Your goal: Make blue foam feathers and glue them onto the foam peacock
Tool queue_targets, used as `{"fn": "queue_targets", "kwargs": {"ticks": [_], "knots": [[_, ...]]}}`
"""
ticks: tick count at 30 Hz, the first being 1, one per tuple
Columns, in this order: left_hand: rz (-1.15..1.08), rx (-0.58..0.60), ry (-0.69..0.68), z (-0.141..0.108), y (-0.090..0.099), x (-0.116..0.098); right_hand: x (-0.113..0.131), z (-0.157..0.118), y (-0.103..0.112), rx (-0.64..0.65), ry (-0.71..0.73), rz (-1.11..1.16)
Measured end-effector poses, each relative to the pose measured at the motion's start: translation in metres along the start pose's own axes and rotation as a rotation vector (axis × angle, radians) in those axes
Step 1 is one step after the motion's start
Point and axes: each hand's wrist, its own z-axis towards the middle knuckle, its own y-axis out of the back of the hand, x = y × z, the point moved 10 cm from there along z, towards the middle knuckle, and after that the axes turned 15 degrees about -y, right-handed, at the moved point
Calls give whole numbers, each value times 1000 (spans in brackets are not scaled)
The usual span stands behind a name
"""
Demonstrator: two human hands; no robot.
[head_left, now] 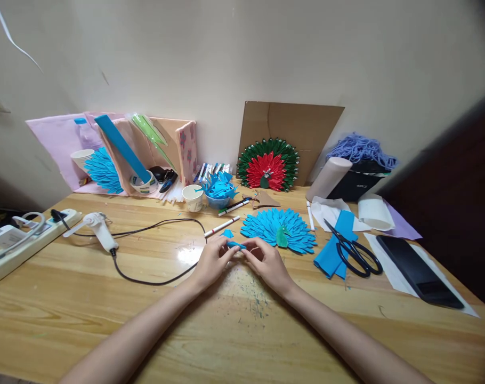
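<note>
Between my two hands is a small piece of blue craft material [236, 245], pinched by the fingertips of my left hand [213, 260] at one end and of my right hand [268, 262] at the other. Fingers cover much of it. Just beyond lies a small blue scrap [227, 233]. A blue peacock-like fan [262, 226] with a green body [282, 237] rests flat on the table, a little past my right hand. Farther right, black-handled scissors [356, 255] lie over folded blue strips [329, 258].
A white glue gun [104, 234] with a looping black cord lies left, near a power strip [38, 240]. A paper cup [193, 198] and a bowl of blue pieces [218, 200] stand at the back. A red and green fan [266, 165] leans on cardboard [298, 122]. A phone [418, 269] lies right.
</note>
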Motion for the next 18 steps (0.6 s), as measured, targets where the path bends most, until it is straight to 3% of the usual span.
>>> {"fn": "queue_targets", "kwargs": {"ticks": [6,10,18], "knots": [[-53,33,16,0,-4,-4,-15,6,3,46,-98,220],[-95,38,75,-3,-9,1,-16,8,6,31,-94,235],[-441,-37,280,-11,-22,22,-9,1,8,-4,-30,184]]}}
